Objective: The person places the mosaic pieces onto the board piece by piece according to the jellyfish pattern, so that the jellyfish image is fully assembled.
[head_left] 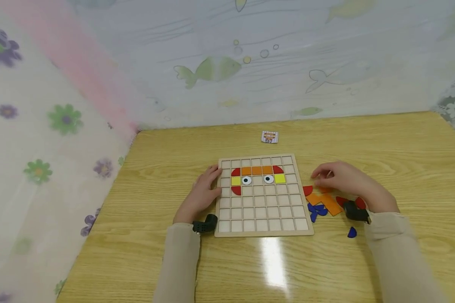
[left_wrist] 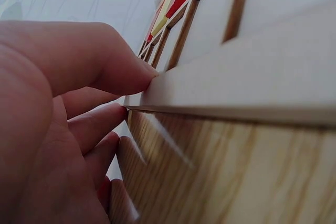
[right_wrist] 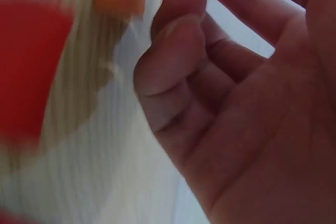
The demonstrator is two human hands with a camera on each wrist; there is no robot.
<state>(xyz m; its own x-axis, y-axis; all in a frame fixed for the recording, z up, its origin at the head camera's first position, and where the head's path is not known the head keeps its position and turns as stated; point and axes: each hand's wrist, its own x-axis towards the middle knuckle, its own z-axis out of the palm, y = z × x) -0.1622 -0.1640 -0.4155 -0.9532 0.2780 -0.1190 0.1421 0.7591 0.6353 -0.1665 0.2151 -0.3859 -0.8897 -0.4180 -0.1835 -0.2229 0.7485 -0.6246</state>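
A wooden grid board (head_left: 263,213) lies flat, with red, orange and yellow pieces and two eye tiles in its upper cells. At its left edge, my left hand (head_left: 202,193) rests with relaxed fingers; in the left wrist view, the thumb (left_wrist: 118,64) touches the board's rim (left_wrist: 241,77). My right hand (head_left: 341,180) hovers over the loose pieces to the right of the board, its fingers loosely bent and no piece showing between them. Under and beside it lie orange pieces (head_left: 330,204), a red piece (head_left: 307,190) and several blue pieces (head_left: 317,209).
A small pattern card (head_left: 269,136) lies beyond the board. One blue piece (head_left: 351,232) sits apart near the right wrist. The wooden table (head_left: 136,261) meets a painted wall (head_left: 280,92) at the back and another on the left.
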